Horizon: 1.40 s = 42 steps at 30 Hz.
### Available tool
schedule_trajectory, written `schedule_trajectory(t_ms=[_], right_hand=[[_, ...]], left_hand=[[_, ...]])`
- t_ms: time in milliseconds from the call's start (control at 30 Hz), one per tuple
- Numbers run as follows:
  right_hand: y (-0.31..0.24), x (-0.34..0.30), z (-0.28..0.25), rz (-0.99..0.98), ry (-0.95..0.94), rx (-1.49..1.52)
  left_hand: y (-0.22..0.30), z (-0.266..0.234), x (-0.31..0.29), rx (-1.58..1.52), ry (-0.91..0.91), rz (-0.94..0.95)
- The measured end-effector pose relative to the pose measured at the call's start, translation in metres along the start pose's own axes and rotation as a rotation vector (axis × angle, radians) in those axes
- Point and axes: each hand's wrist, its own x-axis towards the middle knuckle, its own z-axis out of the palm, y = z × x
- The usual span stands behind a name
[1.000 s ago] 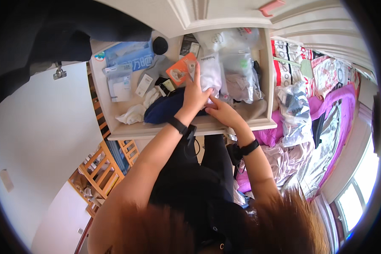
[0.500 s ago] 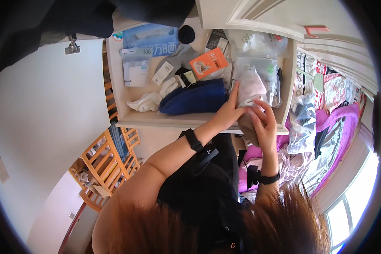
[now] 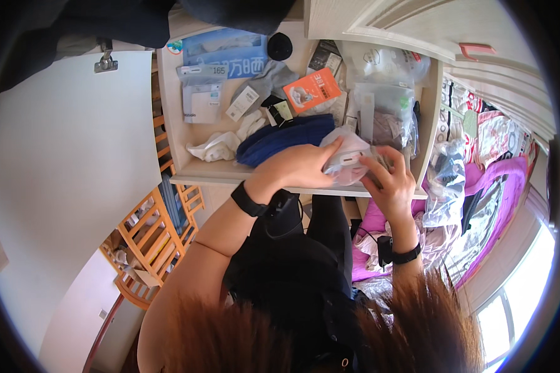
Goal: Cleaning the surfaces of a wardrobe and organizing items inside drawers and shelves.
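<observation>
Currently in hand: a clear bag (image 3: 343, 163) with pale pink contents, at the drawer's near edge, just right of the navy cloth.
Left hand (image 3: 302, 166): wrapped round the bag's left side, thumb on top, fingers partly hidden behind it.
Right hand (image 3: 391, 184): fingers bent and close together, tips touching the bag's right end; I cannot tell whether they pinch it.
Wrists: a black band (image 3: 249, 200) on the left, another dark band (image 3: 407, 255) on the right.
Drawer (image 3: 214, 176): pale, pulled out, holding a loose mix of clothing and packets.
Navy cloth (image 3: 286, 138): folded, near the drawer's front, beside the left hand.
White cloth (image 3: 213, 150): crumpled, left of the navy cloth.
Orange card (image 3: 312, 91): tilted, behind the navy cloth.
Grey cloth (image 3: 264, 84): left of the card.
Drawer's back left: a blue packet (image 3: 227, 53), with a round black item (image 3: 280, 46) beside it.
Drawer's right: a clear packet (image 3: 390, 118) with mauve contents.
Beyond the drawer, right: purple bedding (image 3: 511, 202).
</observation>
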Motion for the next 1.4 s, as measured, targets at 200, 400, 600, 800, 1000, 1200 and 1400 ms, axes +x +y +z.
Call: schedule_trajectory(t_ms=[200,400,600,800,1000,1200,1400], right_hand=[[0.017,-0.006,0.008,-0.194,-0.061,0.010],[-0.007,0.000,0.013,-0.207,-0.108,0.134],[0.005,0.007,0.029,-0.107,-0.054,0.270],[0.020,0.025,0.052,0.300,0.187,0.421],[0.029,0.036,0.058,0.535,0.197,0.528],[0.027,0.029,0.048,0.263,0.089,0.575],[0.029,0.022,0.059,0.482,0.136,0.689]], left_hand=[[-0.021,-0.013,-0.007,0.039,-0.053,0.056],[-0.050,-0.003,-0.008,-0.328,-0.117,0.037],[-0.053,-0.015,-0.009,-0.350,-0.010,-0.051],[-0.046,-0.020,-0.002,-0.149,0.413,0.342],[-0.041,0.007,0.022,-0.113,0.761,0.510],[-0.050,0.001,0.013,-0.305,0.740,0.241],[-0.058,0.001,0.008,-0.381,0.526,0.259]])
